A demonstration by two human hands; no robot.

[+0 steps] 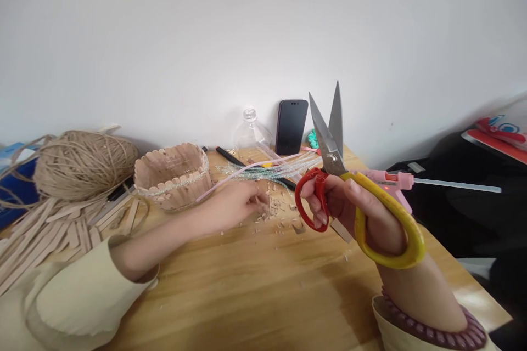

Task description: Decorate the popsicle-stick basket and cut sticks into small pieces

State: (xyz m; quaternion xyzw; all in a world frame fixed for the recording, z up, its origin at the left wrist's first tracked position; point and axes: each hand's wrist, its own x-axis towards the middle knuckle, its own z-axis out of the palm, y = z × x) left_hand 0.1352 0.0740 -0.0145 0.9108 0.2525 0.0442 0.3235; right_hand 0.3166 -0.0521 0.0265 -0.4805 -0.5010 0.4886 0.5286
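My right hand (373, 214) is raised on the right with its fingers through the red and yellow handles of a pair of scissors (332, 148). The blades point up and stand apart. Low over the table, my left hand (234, 205) has its fingers curled together among small wood scraps (284, 211); whatever is between the fingertips is hidden. A basket made of craft sticks (175, 175), trimmed with sparkly cord along its rim, stands just behind my left forearm. Glittery pipe cleaners (272, 169) and a pink one lie beyond the left hand.
Twine (86, 164) and a pile of loose craft sticks (53, 236) occupy the left side. Against the wall are a clear plastic bottle (250, 131) and a phone (291, 127). A pink glue gun (401, 181) with a glue stick lies behind my right hand, near the table's right edge.
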